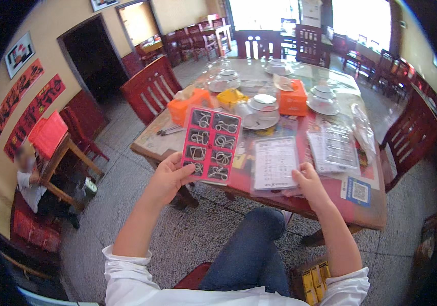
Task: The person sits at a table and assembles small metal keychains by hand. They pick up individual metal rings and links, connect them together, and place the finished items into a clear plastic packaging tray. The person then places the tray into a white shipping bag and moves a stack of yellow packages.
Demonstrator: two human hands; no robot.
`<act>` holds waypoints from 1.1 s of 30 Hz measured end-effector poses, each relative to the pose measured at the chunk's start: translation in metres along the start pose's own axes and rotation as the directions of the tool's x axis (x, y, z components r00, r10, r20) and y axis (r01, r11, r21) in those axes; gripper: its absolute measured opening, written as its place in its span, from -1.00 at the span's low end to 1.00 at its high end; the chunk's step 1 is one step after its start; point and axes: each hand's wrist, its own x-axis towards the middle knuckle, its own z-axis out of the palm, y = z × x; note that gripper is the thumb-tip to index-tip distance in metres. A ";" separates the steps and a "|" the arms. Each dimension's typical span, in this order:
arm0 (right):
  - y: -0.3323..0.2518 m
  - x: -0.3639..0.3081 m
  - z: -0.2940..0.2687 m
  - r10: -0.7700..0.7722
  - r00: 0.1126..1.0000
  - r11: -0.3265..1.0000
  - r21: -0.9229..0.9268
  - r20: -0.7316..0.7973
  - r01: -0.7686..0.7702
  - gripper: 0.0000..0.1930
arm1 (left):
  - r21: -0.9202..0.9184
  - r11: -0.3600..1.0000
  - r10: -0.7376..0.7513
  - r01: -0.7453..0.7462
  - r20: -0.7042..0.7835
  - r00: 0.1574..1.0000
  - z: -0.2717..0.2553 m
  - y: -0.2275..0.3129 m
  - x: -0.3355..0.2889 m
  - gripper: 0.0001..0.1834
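Observation:
My left hand (165, 178) grips the lower left edge of a pink-red box (210, 146) with black compartments, its thumb over the front. Bent metal wire pieces, which look like wire puzzles, sit in the compartments. The box is raised and tilted toward me above the near table edge. My right hand (311, 187) pinches the lower right edge of a printed sheet (274, 162) in a clear plastic sleeve, thumb on top and fingers beneath. More printed sheets (333, 150) in clear plastic lie just beyond that hand.
The wooden table (379, 204) carries an orange tissue box (293, 99), another orange box (190, 104), a yellow packet (231, 97) and wrapped dish sets (260, 115). Chairs (152, 89) surround it. A person (29, 178) sits at a small table on the left. Yellow boxes (315, 280) lie low beside my right arm.

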 end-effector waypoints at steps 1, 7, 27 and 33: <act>0.007 0.003 -0.004 -0.046 0.999 0.999 -0.029 -0.029 0.045 -0.77 | -0.008 1.000 -0.016 0.016 0.014 1.000 0.010 -0.003 0.004 -0.64; 0.002 -0.004 -0.010 -0.040 0.999 0.996 0.077 -0.018 0.041 -0.54 | -0.019 0.999 -0.042 0.043 0.057 0.997 0.033 -0.020 0.016 -0.63; -0.012 0.009 -0.020 0.187 0.965 0.931 0.281 0.184 -0.234 -0.66 | 0.598 0.416 0.447 -0.685 0.522 0.727 0.057 -0.008 0.067 -0.74; -0.020 0.011 -0.014 0.248 0.950 0.911 0.287 0.189 -0.295 -0.63 | 0.638 -0.089 0.385 -0.765 0.731 0.564 0.045 -0.058 0.113 -0.77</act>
